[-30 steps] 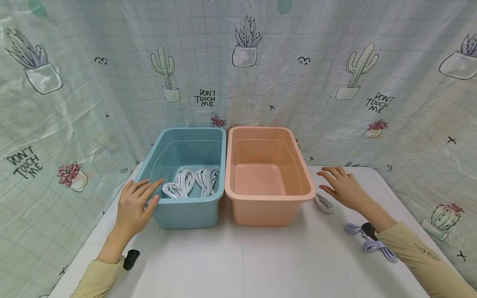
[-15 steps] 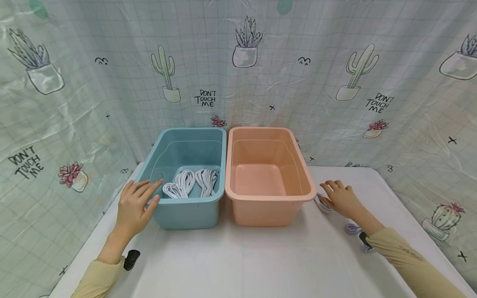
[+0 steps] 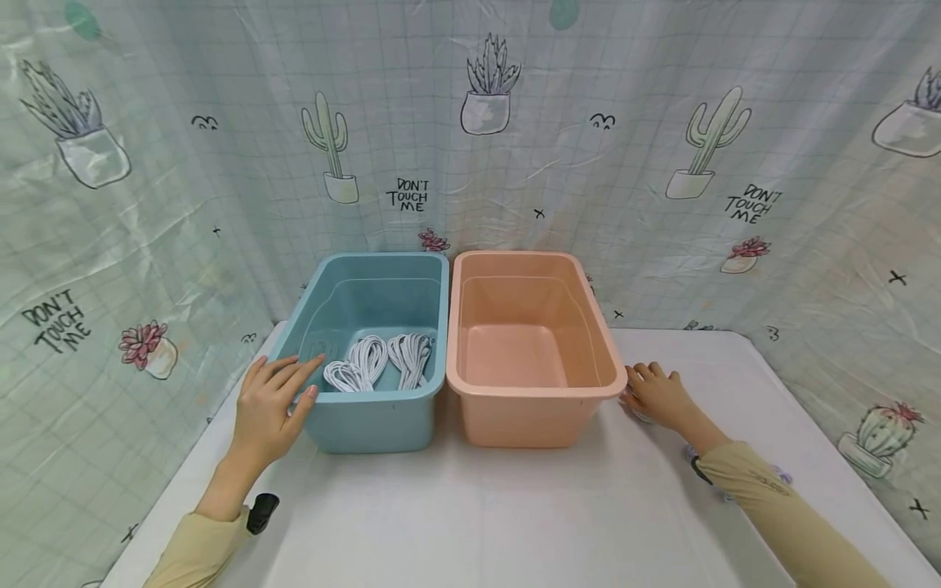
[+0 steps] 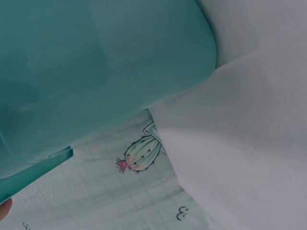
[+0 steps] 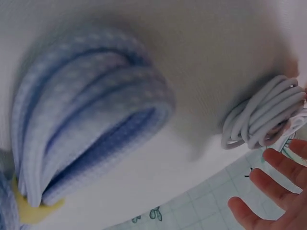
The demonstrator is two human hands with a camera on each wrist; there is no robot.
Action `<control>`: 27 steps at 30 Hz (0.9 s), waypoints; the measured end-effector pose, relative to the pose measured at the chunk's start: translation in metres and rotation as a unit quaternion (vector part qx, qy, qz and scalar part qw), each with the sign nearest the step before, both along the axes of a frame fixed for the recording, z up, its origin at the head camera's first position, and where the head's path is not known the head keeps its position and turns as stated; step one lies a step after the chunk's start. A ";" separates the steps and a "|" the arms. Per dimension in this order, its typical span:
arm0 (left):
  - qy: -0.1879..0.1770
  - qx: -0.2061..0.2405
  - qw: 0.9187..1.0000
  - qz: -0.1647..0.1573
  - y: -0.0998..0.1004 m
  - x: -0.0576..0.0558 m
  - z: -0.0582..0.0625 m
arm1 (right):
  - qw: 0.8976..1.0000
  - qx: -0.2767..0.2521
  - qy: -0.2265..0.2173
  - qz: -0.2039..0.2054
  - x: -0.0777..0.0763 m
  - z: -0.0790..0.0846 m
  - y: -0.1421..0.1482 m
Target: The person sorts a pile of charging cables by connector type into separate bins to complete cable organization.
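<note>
My left hand [image 3: 266, 412] lies over the front left rim of the blue bin [image 3: 367, 420], its fingers extended. In the left wrist view the bin wall [image 4: 105, 67] fills the upper left, with one fingertip [image 4: 5, 209] at its edge. Beside the peach bin [image 3: 518, 420], my right hand [image 3: 657, 400] reaches down over a coiled white cable [image 5: 256, 117], mostly covered by it in the head view. The right wrist view shows spread fingers [image 5: 273, 187] just beside that coil, not closed round it.
Several bundled white cables [image 3: 367, 359] lie inside the blue bin. A braided lavender cable [image 5: 91, 105] with a yellow tie lies on the white table [image 3: 478, 523], partly under the right forearm in the head view. A printed curtain [image 3: 588, 163] hangs behind the bins.
My right hand has moved left and down onto the white cable beside the peach bin, its forearm now covering more of the lavender cables. The left hand has stayed put.
</note>
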State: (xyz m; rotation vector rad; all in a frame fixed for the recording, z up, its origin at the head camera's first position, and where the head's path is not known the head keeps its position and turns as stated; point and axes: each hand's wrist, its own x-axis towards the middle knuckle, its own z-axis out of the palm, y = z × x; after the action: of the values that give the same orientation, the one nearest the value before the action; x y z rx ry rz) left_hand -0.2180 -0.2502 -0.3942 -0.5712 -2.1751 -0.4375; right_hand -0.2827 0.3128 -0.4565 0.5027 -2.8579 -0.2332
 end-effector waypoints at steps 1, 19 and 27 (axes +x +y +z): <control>-0.001 0.000 1.000 0.000 0.000 0.000 0.000 | 1.000 -0.001 -0.002 -0.002 -0.001 -0.001 -0.001; 0.006 0.003 1.000 -0.004 0.000 -0.002 0.000 | 1.000 -0.017 0.007 -0.003 -0.003 -0.013 -0.005; 0.010 0.006 1.000 -0.003 0.000 -0.001 -0.002 | 1.000 -0.025 -0.009 -0.003 -0.004 -0.011 0.004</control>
State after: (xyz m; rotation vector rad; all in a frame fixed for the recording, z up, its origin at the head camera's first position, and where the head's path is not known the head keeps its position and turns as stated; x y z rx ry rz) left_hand -0.2192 -0.2506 -0.3961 -0.5728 -2.1515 -0.4452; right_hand -0.2869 0.3165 -0.4674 0.4883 -2.8761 -0.1578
